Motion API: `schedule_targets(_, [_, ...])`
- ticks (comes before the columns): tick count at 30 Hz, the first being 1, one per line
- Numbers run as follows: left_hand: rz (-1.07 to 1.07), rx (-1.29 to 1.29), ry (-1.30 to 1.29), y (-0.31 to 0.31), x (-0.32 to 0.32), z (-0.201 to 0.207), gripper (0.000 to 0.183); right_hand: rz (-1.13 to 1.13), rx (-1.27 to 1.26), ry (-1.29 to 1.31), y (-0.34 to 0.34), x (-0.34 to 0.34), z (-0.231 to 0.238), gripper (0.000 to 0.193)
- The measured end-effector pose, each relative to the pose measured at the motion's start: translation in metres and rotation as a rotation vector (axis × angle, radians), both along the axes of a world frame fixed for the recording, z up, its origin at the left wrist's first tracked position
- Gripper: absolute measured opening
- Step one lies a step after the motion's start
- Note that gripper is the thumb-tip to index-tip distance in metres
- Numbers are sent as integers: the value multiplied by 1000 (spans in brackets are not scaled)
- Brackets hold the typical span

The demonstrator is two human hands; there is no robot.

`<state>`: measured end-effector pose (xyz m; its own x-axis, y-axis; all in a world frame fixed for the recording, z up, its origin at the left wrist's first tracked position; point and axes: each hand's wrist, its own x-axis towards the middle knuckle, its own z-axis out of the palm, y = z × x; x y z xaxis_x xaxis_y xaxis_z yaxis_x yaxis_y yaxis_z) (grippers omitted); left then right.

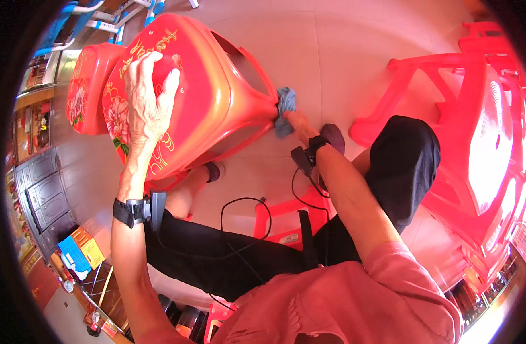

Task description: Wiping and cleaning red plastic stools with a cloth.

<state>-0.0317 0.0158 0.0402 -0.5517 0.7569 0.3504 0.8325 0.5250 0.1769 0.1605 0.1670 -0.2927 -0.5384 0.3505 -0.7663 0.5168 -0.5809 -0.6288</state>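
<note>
A red plastic stool (201, 94) with a printed flower on its seat is tipped over in front of me, its legs toward the right. My left hand (148, 109) lies on the seat with the fingers apart, touching it but not wrapped round anything. At the end of a stool leg, my right hand (298, 123) is closed on a grey-blue cloth (285, 103), which is pressed against the leg. The cloth hides part of the leg end and some of my fingertips.
A second red stool (88, 86) with a flower print stands behind at the left. Several red stools (446, 129) crowd the right side. A low red stool (286, 221) is between my legs. Black cables (240, 200) hang near my lap. A dark cabinet (45, 189) stands at the far left.
</note>
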Motion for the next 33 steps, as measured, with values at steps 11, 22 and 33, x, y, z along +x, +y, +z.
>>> schedule_targets(11, [-60,98,56,-1,-7,-8,38,-213,225,386,-23,-21,153,40])
schedule_targets(22, [-69,92,107,-14,-15,-12,37,-292,974,530,-81,-16,167,53])
schedule_targets(33, [139,43,39,-12,-4,1,48,-181,521,49,-28,-23,84,50])
